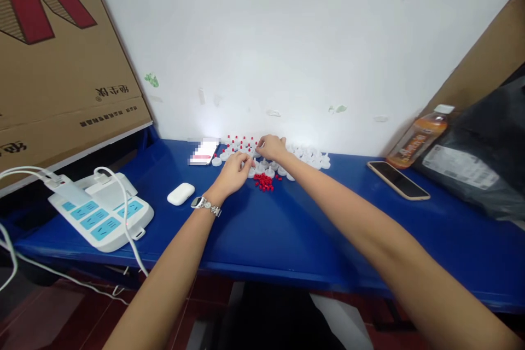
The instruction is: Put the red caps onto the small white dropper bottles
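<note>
White nozzle lids [314, 157] stand in a crowd against the wall, many on the left side topped with small red caps [244, 138]. In front of them is a loose pile of red caps [264, 181]. My left hand [234, 173], wearing a watch and bracelet at the wrist, is at the near left edge of the lids with its fingers curled together; what they hold is too small to make out. Just right of it, my right hand [271, 147] reaches over the lids, thumb and fingertips pinched among the red-capped ones. Whatever lies in that pinch is hidden.
On the blue table [270, 235], a power strip [102, 210] with cables and a white earphone case [181, 193] lie left. A lit phone [204, 152] is by the wall. Right are another phone [397, 180], a drink bottle [422, 136] and a black bag [479, 147].
</note>
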Tool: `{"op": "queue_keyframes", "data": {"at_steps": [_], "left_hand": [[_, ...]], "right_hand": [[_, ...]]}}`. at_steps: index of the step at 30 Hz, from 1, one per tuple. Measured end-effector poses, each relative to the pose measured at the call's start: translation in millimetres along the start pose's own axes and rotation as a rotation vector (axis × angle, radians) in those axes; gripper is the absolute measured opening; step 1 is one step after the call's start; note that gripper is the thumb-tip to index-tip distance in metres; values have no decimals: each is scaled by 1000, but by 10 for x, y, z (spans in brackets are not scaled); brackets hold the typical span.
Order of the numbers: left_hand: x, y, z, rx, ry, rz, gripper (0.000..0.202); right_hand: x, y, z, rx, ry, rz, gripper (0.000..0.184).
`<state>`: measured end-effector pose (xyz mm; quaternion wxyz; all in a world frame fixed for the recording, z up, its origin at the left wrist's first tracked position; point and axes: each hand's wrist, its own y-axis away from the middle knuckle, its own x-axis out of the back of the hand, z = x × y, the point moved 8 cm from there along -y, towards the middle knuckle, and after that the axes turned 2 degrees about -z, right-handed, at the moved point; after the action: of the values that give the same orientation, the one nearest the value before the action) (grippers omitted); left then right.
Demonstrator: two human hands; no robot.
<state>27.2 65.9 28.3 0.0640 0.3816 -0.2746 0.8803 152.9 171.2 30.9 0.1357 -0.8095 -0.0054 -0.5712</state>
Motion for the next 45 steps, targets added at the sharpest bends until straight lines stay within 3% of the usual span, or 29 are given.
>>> {"op": "queue_keyframes", "data": {"at_steps": [4, 8, 13, 16, 19, 22, 26, 34, 39, 45], "left_hand": [[-7, -14, -38, 6, 11, -8, 28], [19, -4, 44, -24, 56, 33, 22], [36, 27, 201, -52, 113, 49, 21], [-14, 40, 280, -64, 135, 26, 23], [-110, 63, 386, -78, 168, -12, 23], [-255, 110, 551, -110, 250, -116, 22], [-389, 186, 742, -163, 311, -234, 26], [-503, 240, 741, -134, 199, -293, 31], [-465, 222, 764, -176, 198, -279, 33], [-451, 216, 795, -188, 274, -284, 33]], "right_hand": [[-43, -49, -28, -2, -41, 18, 15], [152, 104, -14, 127, -278, 94, 14], [359, 585, 114, 283, -768, 38, 23], [390, 955, 216, 234, -895, 19, 29], [324, 1291, 186, 163, -985, -89, 45], [332, 1499, 58, 169, -976, -134, 55], [354, 1558, -12, 160, -966, -142, 61], [432, 1591, 9, 208, -920, -47, 52], [417, 1596, 13, 194, -853, -18, 48], [545, 1604, -36, 265, -738, 128, 40]]}}
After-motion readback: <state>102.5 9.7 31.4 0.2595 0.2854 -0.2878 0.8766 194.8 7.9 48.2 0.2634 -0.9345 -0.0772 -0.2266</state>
